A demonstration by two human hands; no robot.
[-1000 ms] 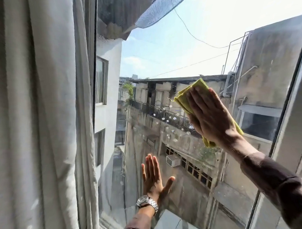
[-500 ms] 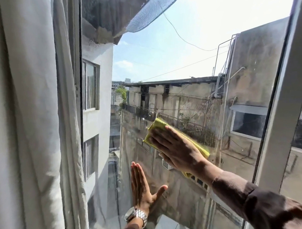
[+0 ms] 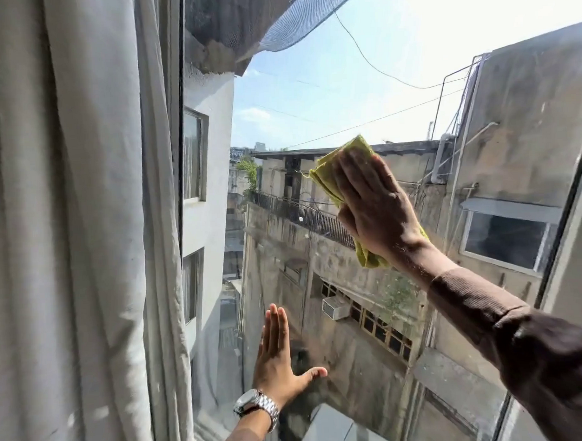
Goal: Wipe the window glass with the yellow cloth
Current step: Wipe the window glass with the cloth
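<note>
The window glass point(image 3: 311, 94) fills the middle of the view, with buildings and sky behind it. My right hand point(image 3: 376, 204) lies flat against the pane at mid-height, right of centre, pressing the folded yellow cloth point(image 3: 327, 173) onto it; the cloth's edges show above the fingers and below the wrist. My left hand point(image 3: 276, 356), wearing a metal watch point(image 3: 256, 407), rests open with its palm on the lower part of the glass, fingers pointing up and thumb spread to the right.
A pale curtain point(image 3: 78, 227) hangs along the left side, next to the dark window frame point(image 3: 180, 125). A light frame post point(image 3: 571, 243) borders the pane on the right. Faint smears mark the lower glass.
My right hand with the cloth swept down and left across the glass, then back up to the right. My left hand stayed planted on the lower pane.
</note>
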